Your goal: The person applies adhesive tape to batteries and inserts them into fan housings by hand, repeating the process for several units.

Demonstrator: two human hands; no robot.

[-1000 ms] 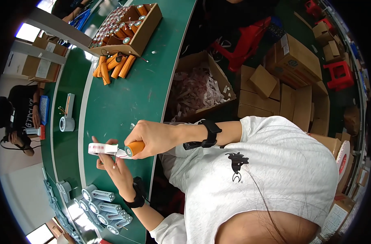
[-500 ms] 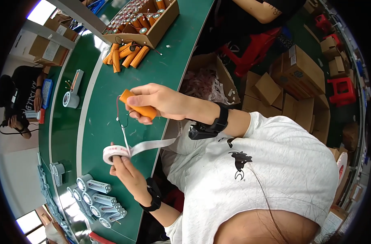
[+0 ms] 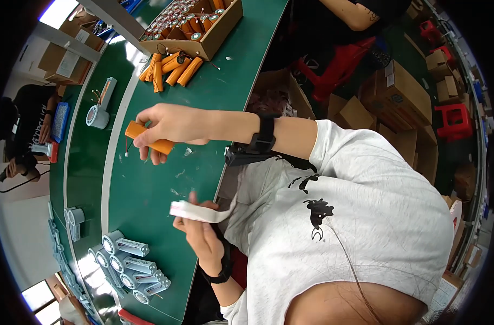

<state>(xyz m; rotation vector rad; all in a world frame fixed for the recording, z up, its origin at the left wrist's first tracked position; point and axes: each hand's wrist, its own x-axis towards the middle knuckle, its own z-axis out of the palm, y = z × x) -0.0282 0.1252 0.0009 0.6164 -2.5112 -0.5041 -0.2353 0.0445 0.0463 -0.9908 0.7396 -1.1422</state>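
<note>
Lifting away from the tape, the orange cylinder (image 3: 149,139) now sits higher and further out over the green table (image 3: 149,195) than half a second ago, when it was close above the roll; the join looks finished or broken off; thin wires dangle from its left end. One hand (image 3: 174,127) is clenched around the cylinder, arm stretched across the body, wrist strapped in black; the other hand (image 3: 201,235) pinches a white strip of tape (image 3: 198,212), palm up, near the table's edge; more orange cylinders (image 3: 168,67) lie beside a cardboard box (image 3: 214,32).
</note>
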